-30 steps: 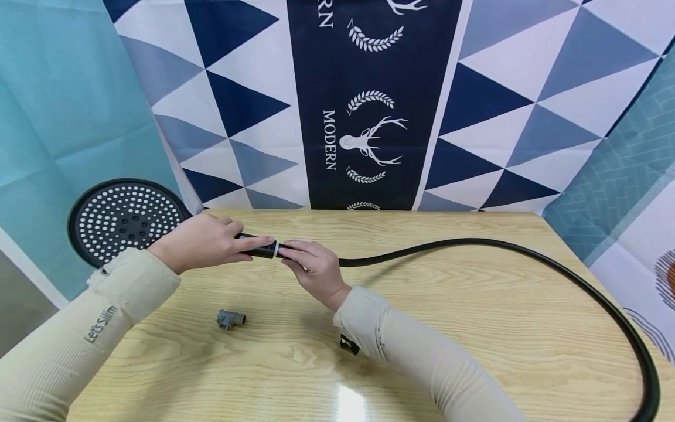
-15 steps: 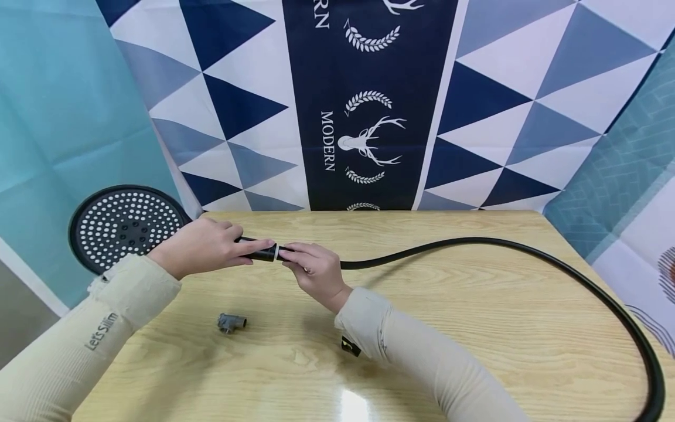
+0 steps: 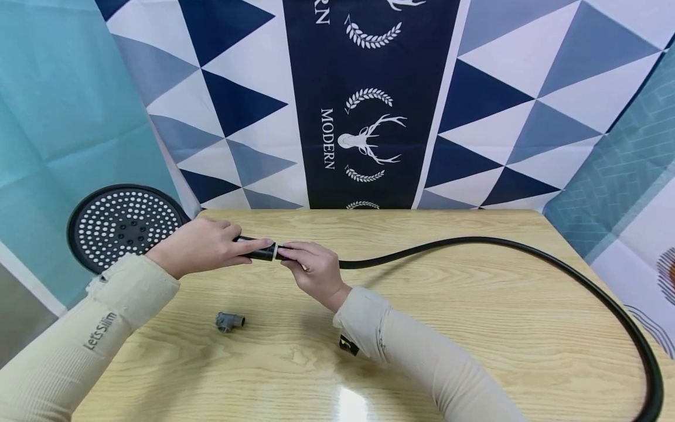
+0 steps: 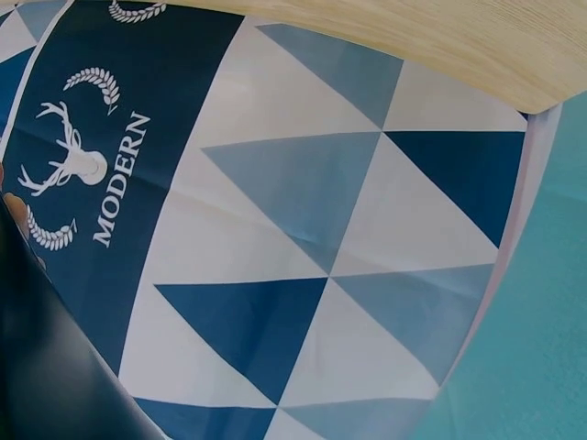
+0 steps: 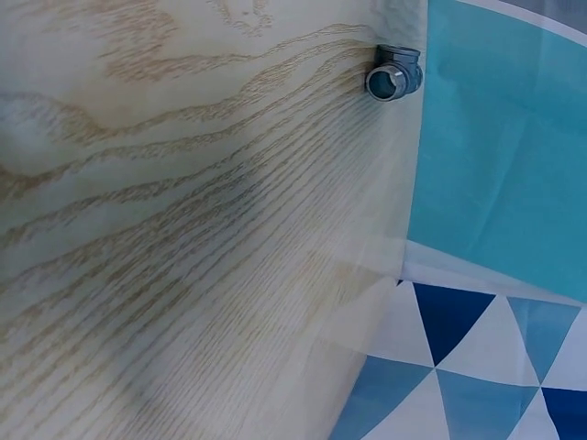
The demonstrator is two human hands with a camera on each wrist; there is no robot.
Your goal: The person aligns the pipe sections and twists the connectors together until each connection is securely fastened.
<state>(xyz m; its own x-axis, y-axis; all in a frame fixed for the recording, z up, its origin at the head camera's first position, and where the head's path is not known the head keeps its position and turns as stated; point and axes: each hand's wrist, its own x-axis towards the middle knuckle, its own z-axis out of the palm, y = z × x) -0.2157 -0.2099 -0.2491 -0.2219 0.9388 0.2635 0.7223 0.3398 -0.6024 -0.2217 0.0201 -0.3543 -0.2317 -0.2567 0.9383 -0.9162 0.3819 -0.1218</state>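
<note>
In the head view a black shower head point(image 3: 126, 230) with many white nozzles faces up at the left. My left hand point(image 3: 203, 247) grips its handle point(image 3: 260, 252), index finger stretched along it. At the handle's end, my right hand point(image 3: 318, 271) pinches the end of a black shower hose point(image 3: 369, 262). A white ring point(image 3: 275, 252) shows where handle and hose meet; whether they are joined, I cannot tell. Both are held above the table. In the left wrist view, a dark curved surface point(image 4: 55, 348) fills the lower left corner, with fingertips beside it.
A small grey pipe fitting point(image 3: 229, 321) lies on the wooden table point(image 3: 295, 381), also visible in the right wrist view. Part of a small black object point(image 3: 348, 344) shows beside my right sleeve. The hose curves across the table's right side. Patterned cloth point(image 3: 369, 88) hangs behind.
Both hands keep their hold on the shower head and hose. Only a slight shift of the whole view shows.
</note>
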